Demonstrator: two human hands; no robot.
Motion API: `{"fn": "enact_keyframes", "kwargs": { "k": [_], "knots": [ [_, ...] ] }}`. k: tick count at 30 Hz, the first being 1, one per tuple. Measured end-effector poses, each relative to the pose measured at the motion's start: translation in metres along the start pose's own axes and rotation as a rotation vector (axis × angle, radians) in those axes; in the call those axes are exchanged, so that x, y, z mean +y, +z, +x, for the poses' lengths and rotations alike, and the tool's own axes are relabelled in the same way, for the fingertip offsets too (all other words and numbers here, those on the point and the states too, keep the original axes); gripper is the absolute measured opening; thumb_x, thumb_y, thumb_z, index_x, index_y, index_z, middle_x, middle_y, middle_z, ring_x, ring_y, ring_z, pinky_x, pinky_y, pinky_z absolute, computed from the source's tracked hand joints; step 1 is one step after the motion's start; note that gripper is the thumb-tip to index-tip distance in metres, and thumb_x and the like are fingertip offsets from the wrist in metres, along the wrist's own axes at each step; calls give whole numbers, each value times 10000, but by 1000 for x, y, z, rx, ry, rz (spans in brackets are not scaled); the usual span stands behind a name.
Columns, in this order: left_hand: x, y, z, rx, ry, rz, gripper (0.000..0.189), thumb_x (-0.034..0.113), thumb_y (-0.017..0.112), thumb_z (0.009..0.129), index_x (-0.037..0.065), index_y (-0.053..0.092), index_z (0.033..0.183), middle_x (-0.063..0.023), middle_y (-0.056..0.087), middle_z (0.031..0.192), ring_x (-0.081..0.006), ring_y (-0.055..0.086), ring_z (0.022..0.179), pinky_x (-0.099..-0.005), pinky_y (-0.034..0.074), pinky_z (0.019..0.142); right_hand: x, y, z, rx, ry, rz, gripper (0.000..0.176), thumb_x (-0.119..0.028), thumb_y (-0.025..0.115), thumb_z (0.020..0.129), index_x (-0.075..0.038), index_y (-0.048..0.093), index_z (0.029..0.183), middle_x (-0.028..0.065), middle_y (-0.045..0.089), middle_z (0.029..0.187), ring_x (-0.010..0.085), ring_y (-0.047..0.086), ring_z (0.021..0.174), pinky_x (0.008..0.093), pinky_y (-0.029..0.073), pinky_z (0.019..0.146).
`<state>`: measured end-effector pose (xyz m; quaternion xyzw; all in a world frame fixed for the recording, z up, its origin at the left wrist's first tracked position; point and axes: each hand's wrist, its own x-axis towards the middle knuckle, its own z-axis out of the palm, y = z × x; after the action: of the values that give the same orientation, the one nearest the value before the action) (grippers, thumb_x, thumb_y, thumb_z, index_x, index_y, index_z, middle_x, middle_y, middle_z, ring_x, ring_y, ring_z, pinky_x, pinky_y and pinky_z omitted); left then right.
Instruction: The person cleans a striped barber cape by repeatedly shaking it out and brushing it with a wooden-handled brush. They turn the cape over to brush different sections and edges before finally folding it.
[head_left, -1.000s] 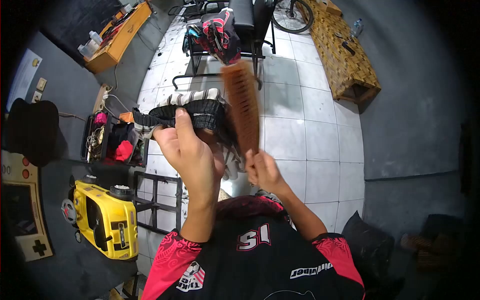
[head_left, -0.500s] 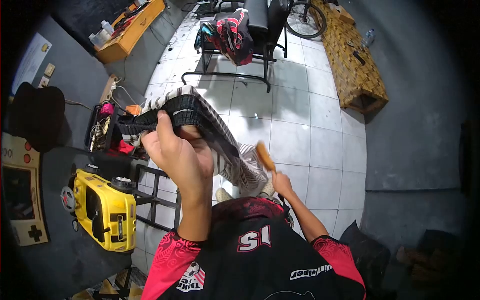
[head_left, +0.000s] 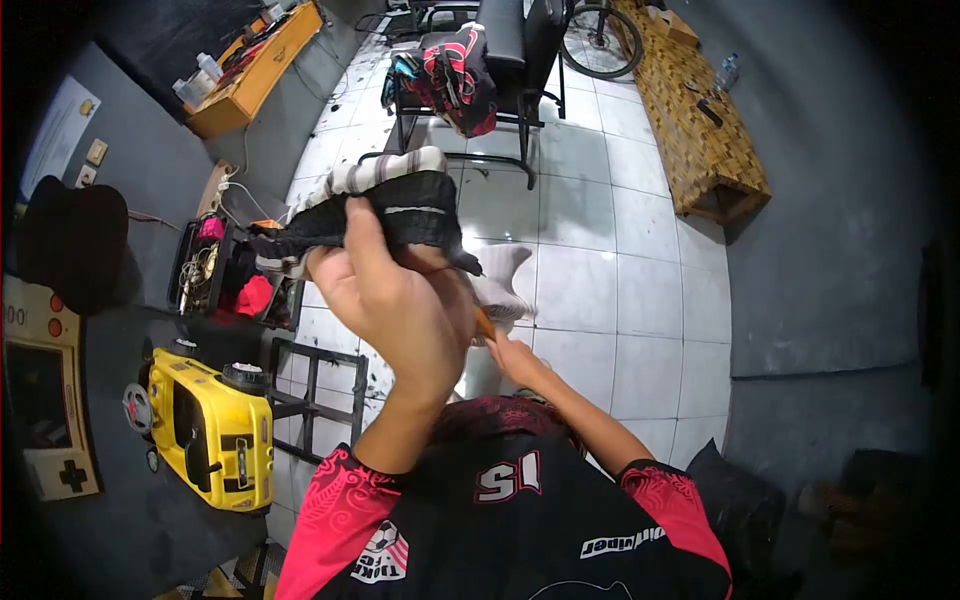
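Left hand [head_left: 395,305] is holding the striped garment [head_left: 390,172] up above the tiled floor [head_left: 575,275], fingers pinching its black waistband [head_left: 412,205], thumb on top. Right hand [head_left: 515,362] is gripping the brush handle [head_left: 484,324], fingers closed; brush head is hiding from view.

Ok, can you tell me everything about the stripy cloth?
The stripy cloth is white with grey and dark stripes, and has a black band that looks gathered. It looks soft and bunched up. The left hand holds it up by the band, thumb on the near side. The right hand grips an orange-brown handle beside it; I can't tell if its hidden end touches the cloth.
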<state>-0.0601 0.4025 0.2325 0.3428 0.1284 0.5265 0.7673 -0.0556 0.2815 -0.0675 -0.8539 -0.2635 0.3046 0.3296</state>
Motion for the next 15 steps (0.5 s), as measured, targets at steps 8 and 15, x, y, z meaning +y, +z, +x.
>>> {"fn": "enact_keyframes", "kwargs": {
  "k": [8, 15],
  "knots": [
    [12, -13, 20, 26, -115, 110, 88, 87, 524, 868, 45, 472, 811, -77, 581, 755, -158, 601, 624, -273, 511, 541, 178, 44, -2, -175, 141, -340, 441, -291, 305, 925, 29, 600, 855, 275, 594, 913, 447, 573, 847, 505, 445, 753],
    [-1, -21, 6, -379, -338, 612, 89, 61, 472, 853, 41, 501, 935, -19, 540, 809, -76, 519, 705, -200, 429, 630, -29, -87, -52, 39, -98, 1133, 292, -363, 322, 960, -94, 405, 882, -23, 374, 607, 57, 376, 492, 206, 345, 441]
  ]
}}
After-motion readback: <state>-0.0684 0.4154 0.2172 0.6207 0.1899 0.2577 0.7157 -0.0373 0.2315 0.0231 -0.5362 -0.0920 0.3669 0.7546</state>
